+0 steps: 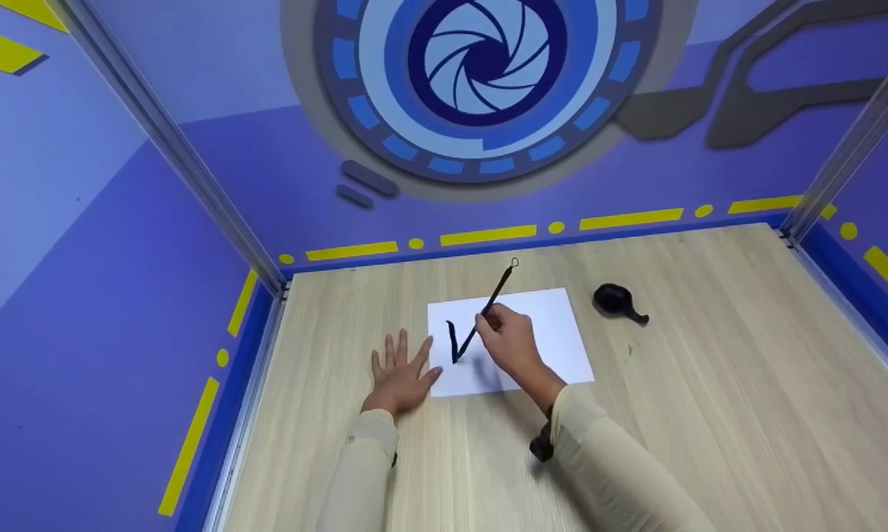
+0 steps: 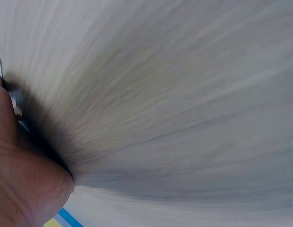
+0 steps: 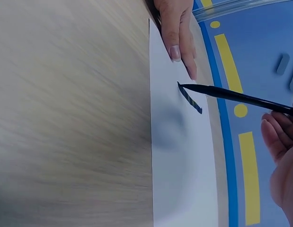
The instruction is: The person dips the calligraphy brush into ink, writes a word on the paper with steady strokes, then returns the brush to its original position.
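Observation:
A white sheet of paper (image 1: 555, 347) lies on the wooden table. The right hand (image 1: 513, 343) pinches a black brush (image 1: 497, 290) with a small loop at its top end. In the right wrist view the tip of the brush (image 3: 241, 98) meets the lower end of a short black stroke (image 3: 190, 100) on the paper. The left hand (image 1: 401, 380) lies flat with fingers spread at the paper's left edge, thumb and index fingertip on the sheet. In the left wrist view only part of the left hand (image 2: 28, 184) shows.
A black, round-bodied object with a narrow neck (image 1: 614, 299) lies right of the paper. Small dark marks (image 1: 631, 350) are on the table below it. Printed blue and purple panels (image 1: 244, 177) stand along the back and both sides, with metal posts at the corners.

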Motion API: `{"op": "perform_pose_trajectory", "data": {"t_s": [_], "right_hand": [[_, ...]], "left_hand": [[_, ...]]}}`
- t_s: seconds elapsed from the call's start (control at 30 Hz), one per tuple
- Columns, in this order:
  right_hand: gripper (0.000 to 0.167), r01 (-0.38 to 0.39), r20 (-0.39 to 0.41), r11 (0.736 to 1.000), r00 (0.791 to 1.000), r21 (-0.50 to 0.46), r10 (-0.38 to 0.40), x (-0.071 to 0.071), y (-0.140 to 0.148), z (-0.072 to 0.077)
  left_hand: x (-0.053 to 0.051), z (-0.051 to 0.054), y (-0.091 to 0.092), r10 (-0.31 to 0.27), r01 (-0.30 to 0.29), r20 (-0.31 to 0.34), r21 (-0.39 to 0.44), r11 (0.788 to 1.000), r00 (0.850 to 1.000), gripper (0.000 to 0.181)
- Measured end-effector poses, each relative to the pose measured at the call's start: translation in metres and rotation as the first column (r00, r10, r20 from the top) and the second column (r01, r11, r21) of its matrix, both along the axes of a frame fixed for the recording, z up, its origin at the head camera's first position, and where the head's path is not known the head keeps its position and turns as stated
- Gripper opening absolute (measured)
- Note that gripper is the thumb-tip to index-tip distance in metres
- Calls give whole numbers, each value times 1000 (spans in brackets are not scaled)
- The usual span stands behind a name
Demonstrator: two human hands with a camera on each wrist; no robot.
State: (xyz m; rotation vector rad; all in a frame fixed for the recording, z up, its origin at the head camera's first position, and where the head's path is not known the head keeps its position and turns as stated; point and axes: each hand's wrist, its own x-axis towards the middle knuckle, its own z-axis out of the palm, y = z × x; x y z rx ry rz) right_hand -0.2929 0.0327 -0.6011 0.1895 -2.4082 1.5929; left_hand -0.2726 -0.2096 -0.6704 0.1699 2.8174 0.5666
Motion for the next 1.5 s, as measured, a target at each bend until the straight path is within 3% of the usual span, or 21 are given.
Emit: {"op": "perform_pose_trajectory", "data": {"t_s": [0.27,0.53,0.67,0.93,1.2,1.5], "right_hand": [[10,29,-26,998,999,-56,-31,-1,2,1],[9,56,-66,995,996,-82,-62,-1,4,-1],[10,59,-66,995,996,-79,-64,-1,4,0],[11,60,-44,995,997,-85,-64,0,5,0],[12,84,-35,987,995,-136,-90,1,5,-6],[11,107,-18,976,993,-189,-113,-1,4,-5]], "left_hand": [[-1,2,-1,3,-3,14,-1,1000,1000,71],[7,20,4,-8,8,2,1,1000,1000,67],[10,24,6,-4,4,-5,-6,1000,1000,67],[6,18,4,-10,9,12,10,1000,1000,68],[1,5,0,-7,7,32,29,1000,999,71],[-2,1,-2,-6,6,33,9,1000,999,72]]}}
